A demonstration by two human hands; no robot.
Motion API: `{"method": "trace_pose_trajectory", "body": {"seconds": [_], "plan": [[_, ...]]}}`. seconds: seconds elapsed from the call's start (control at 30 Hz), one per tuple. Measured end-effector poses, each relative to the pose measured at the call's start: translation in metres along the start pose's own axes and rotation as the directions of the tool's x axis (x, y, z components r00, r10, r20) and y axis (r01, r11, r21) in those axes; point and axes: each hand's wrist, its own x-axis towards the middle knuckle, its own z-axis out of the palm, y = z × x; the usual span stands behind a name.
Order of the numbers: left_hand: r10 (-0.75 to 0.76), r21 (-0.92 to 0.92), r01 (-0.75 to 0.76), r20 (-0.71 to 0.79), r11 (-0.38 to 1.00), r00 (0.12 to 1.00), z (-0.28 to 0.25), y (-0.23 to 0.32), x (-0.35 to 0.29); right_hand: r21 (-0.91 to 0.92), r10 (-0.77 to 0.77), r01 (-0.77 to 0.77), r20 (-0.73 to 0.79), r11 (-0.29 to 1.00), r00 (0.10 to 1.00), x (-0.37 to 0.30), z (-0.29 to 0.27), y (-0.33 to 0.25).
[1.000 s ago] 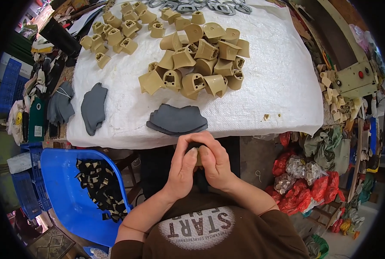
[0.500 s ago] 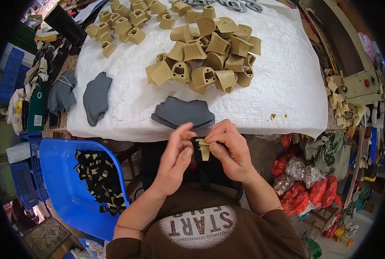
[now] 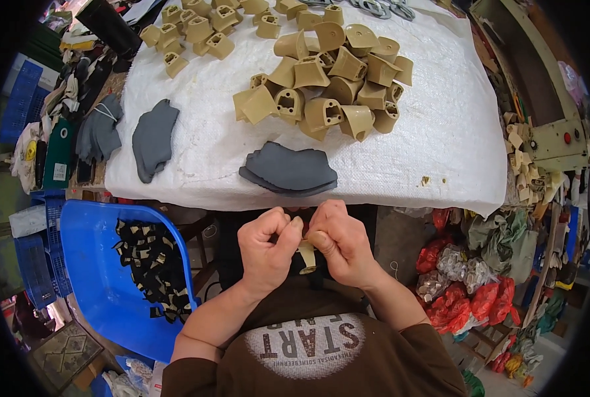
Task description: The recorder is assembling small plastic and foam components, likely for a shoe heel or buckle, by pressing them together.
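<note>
Your right hand (image 3: 341, 241) pinches the tan heel (image 3: 307, 258) in front of you, likely light and stiff, best held at its upper end; whether your curled left hand (image 3: 266, 248) grips it, I cannot tell.

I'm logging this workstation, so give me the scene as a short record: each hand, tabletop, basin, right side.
Left hand: curled close beside the beige piece; whether it grips is unclear
Right hand: thumb and fingers pinching the beige piece
Table cover: white, woven-looking
Near table edge: layered dark grey pieces
Farther back: heap of beige blocks, some showing holes
Blue basin: at the person's left, holding black-and-beige pieces
Right side: red plastic bags below table level
</note>
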Motion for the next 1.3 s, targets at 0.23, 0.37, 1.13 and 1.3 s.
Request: {"method": "trace_pose_trajectory", "body": {"seconds": [0.23,0.37,1.13,1.3], "plan": [[-0.005,-0.191,-0.013,-0.091,0.981,0.996,0.006,0.007,-0.010,0.118,0.117,-0.104,-0.105,0.987,0.988,-0.003,0.004,0.009],[-0.117,0.207,0.073,0.208,0.976,0.971,-0.013,0.010,-0.015,-0.024,0.085,-0.087,-0.084,0.996,0.993,0.000,0.008,0.002],[0.100,0.670,0.220,-0.404,0.709,0.909,-0.122,-0.003,-0.048,-0.369,-0.111,0.108,0.013,0.923,0.994,0.037,-0.004,0.014],[0.255,0.731,0.677,-0.673,0.086,0.695,-0.226,-0.025,-0.121,-0.562,-0.095,0.102,0.042,0.821,0.995,0.047,-0.014,0.021]]}}
